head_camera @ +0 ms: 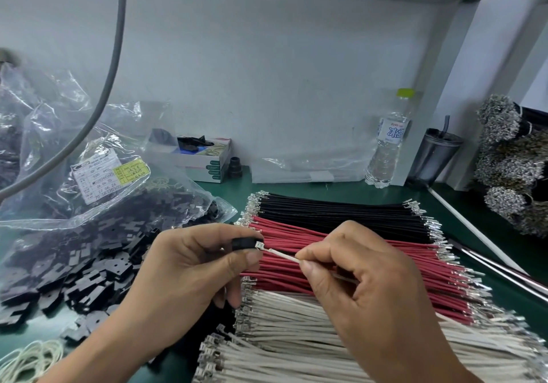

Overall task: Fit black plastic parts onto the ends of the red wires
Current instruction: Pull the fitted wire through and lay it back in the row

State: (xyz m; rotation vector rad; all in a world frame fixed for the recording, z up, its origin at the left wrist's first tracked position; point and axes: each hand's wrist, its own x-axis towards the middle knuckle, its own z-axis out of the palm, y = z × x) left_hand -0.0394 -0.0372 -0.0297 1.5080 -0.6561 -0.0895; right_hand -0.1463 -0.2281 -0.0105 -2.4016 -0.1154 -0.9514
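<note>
Hands at the bench: left hand (192,264) pinches a black plastic part (243,243), right hand (364,290) pinches a white wire (283,255) above the red wires (370,252); terminal should enter squarely, pushed straight.

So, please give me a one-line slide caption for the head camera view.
Left hand holds a black plastic part while right hand feeds in a white wire above the red wires.

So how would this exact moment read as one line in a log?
left hand: pinches black plastic part | right hand: pinches white wire | metal terminal: at part's opening | red wires: underneath
</note>
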